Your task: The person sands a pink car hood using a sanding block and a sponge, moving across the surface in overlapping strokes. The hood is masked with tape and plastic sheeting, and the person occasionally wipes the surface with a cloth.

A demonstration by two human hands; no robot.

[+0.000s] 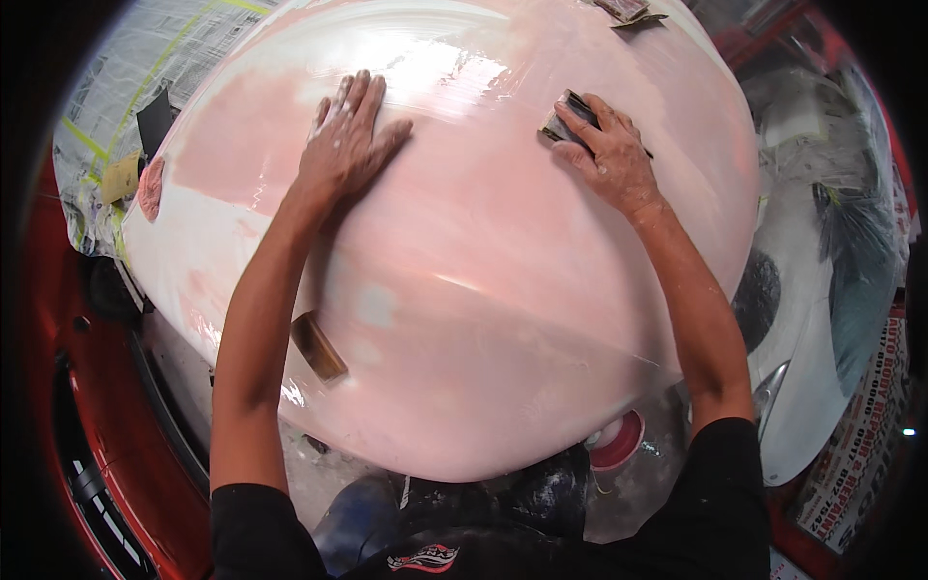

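A large car hood, patchy pink and white and wet on its far part, spreads out in front of me. My left hand lies flat on its far left area, fingers stretched out and spotted with white residue. On the right side of the hood, my right hand grips a sanding block with a dark sheet around it, pressed to the surface. A brown block rests on the hood beside my left forearm. Another block with dark sandpaper sits at the far edge.
A pink sponge is at the hood's left edge, near a yellowish pad and a dark sheet. Plastic sheeting covers the far left. A red car body stands left, a grey-white panel right. A reddish bucket is below.
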